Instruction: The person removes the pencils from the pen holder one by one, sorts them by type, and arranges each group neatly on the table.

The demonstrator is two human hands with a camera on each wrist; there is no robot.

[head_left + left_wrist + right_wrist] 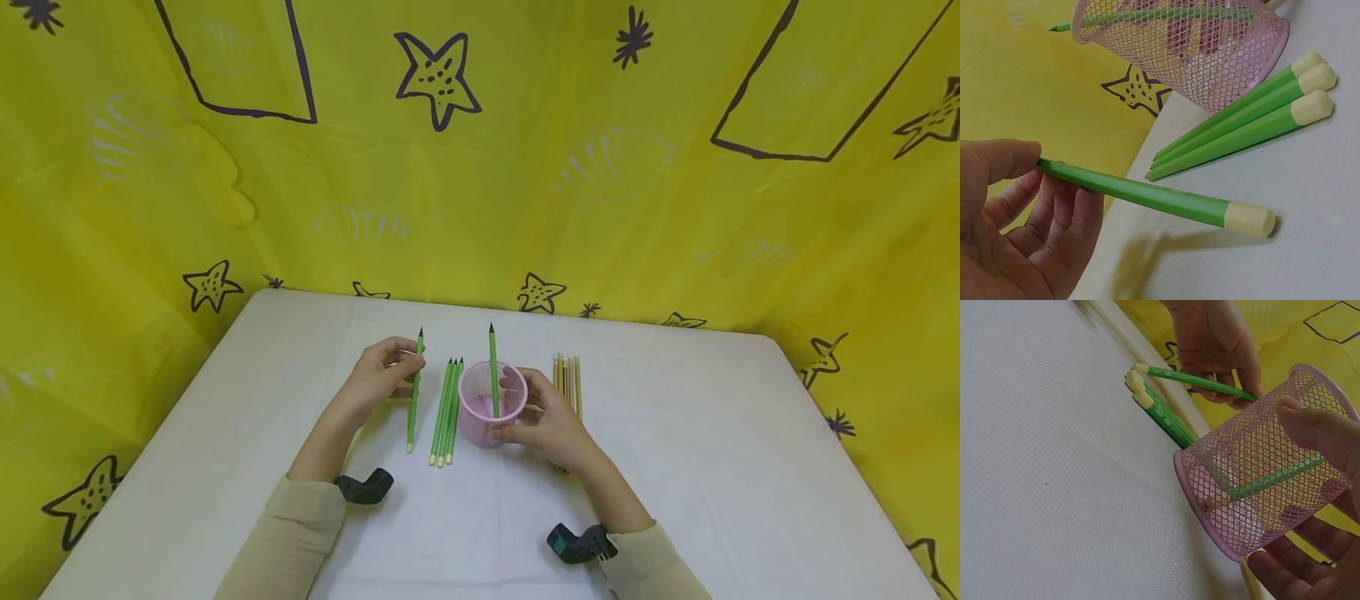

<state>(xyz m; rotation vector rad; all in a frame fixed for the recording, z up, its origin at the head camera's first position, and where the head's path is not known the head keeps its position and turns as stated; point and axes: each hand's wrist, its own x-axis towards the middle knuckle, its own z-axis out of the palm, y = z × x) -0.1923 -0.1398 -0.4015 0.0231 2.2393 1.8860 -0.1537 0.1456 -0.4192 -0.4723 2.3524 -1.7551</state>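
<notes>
My left hand [384, 372] pinches a green pencil [1147, 192] between thumb and fingers, its dark tip up and its cream end low near the table. In the head view my right hand [551, 421] holds a pink mesh cup [480, 429] round its side. One green pencil [492, 367] stands inside that cup, point upward, seen through the mesh in the right wrist view. Between the left hand and the cup, three green pencils [1241, 125] lie side by side on the table, cream ends toward me.
Several yellow-gold pencils [577, 383] lie right of the cup, partly hidden behind the right hand. A white cloth covers the table [712, 467]. Behind it hangs a yellow curtain [510, 183] with drawn stars. Each wrist wears a black camera mount [365, 487].
</notes>
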